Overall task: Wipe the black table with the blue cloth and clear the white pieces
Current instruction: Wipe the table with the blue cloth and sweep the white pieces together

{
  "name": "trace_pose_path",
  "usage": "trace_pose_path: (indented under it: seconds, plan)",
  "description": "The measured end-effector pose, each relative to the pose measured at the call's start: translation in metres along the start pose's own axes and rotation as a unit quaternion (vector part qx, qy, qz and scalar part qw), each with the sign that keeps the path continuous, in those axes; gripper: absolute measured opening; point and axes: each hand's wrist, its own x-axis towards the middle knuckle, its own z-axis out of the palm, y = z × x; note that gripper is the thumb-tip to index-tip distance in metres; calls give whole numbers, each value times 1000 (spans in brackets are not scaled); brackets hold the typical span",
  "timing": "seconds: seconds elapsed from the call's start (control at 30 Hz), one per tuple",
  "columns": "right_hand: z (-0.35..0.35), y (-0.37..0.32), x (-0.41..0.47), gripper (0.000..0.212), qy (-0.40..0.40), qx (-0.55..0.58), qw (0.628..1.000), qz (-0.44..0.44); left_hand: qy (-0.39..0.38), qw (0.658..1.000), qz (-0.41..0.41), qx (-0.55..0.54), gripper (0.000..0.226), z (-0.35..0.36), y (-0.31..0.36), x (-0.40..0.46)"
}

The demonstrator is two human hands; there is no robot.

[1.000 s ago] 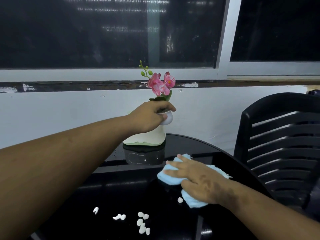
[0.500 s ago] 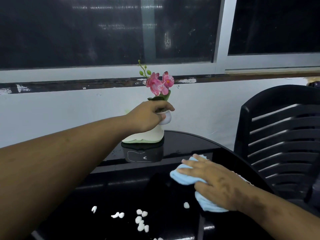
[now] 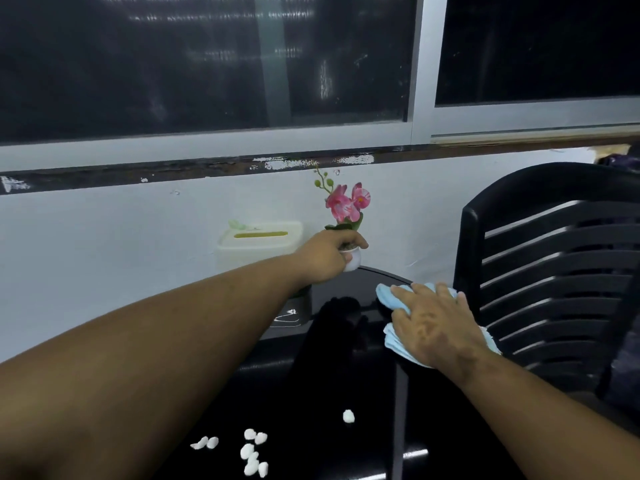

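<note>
- Risk, as a judgement: the left hand is closed around the small white flower pot at the far edge of the tabletop; the pot is top-heavy with its pink flower, and a careless set-down near that rim could tip it off.
- The right hand works close to the right rim, beside the black chair; a sweep carried too far could drag the blue cloth off the edge.
- The white pieces are loose and light-looking; a fast wipe would likely scatter them to the floor rather than gather them.
- The right hand lies flat, fingers spread, pressing the blue cloth onto the tabletop; cloth shows beyond the fingertips and under the wrist.
- The left grip is wrapped on the pot; whether the pot is lifted or resting I cannot tell.
- The white pieces lie in a cluster at the near edge, well apart from both hands, with one stray piece between the cluster and the cloth.
- A pale tissue box sits just left of the pot, behind the left forearm.
</note>
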Motion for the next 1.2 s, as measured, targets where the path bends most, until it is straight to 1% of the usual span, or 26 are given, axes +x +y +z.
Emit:
trace_pose_path:
  seconds: [0.2, 0.47, 0.63, 0.77, 0.83, 0.9, 1.0, 1.07, 1.1, 1.13, 1.2]
  plan:
    - [-2, -2, 0, 57, 1, 0, 1000, 4, 4, 999, -28, -22, 37, 36, -13, 19]
    - [-4, -2, 0, 57, -1, 9, 1000, 4, 30, 999, -16, -24, 42, 49, -12, 20]
    - [-3, -3, 1, 57, -8, 5, 1000, 10, -3, 1000, -1, 3, 45, 43, -10, 9]
    - [-2, -2, 0, 57, -10, 3, 1000, 7, -29, 999, 14, 4, 48, 27, -12, -10]
    - [-1, -1, 0, 57, -9, 5, 1000, 8, -39, 999, 8, 13, 47, 16, -16, -22]
    - [-1, 0, 1, 56, -3, 4, 1000, 5, -34, 999, 13, 34, 39, 3, -18, -35]
    - [-1, 1, -2, 60, -16, -19, 1000, -16, 8, 995, 62, 82, 26, -24, -23, -53]
    - [1, 0, -2, 74, -36, -46, 997, -45, 51, 985, 97, 133, 22, -46, -31, -60]
    - [-1, -1, -2, 80, -39, -37, 997, -50, 69, 979, 102, 165, 22, -58, -36, -62]
    - [-3, -2, -1, 79, -33, -22, 998, -47, 79, 972, 93, 198, 24, -69, -41, -63]
    - [-6, -4, -1, 67, -34, 5, 998, -59, 69, 965, 45, 248, 31, -89, -48, -62]
